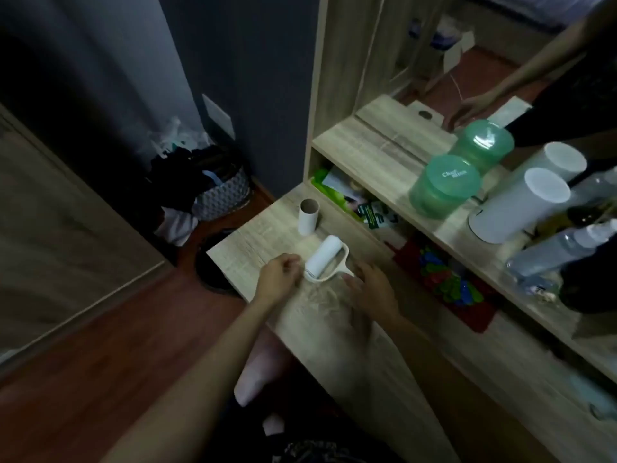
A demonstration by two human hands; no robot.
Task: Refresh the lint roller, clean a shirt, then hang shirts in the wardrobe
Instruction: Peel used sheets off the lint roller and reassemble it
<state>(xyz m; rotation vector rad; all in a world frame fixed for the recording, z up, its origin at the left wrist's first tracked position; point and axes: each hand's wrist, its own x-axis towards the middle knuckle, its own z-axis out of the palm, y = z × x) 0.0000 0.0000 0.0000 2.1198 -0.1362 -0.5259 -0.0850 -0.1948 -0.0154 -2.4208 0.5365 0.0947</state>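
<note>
Open desktop (240,252) lies left of the lint roller (322,259); a cardboard tube (309,217) stands behind it, seemingly apart.

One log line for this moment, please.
lint roller: on desk | left hand: at roll end | right hand: by handle | tube: upright

The roller (322,260) lies on the desk (253,242), near its left end. Just behind the roller, a little apart, a tube (307,217) stands upright. My left hand (278,275) is at the roller's left, touching its near end; my right hand (370,285) is on its right, by the handle. Behind and to the right of the roller a shelf (367,152) runs above the desk, bearing a jar (440,185), then a canister (514,208) and a bottle (561,248) farther right. Well left of the roller, on the floor, sits a basket (223,195).
</note>
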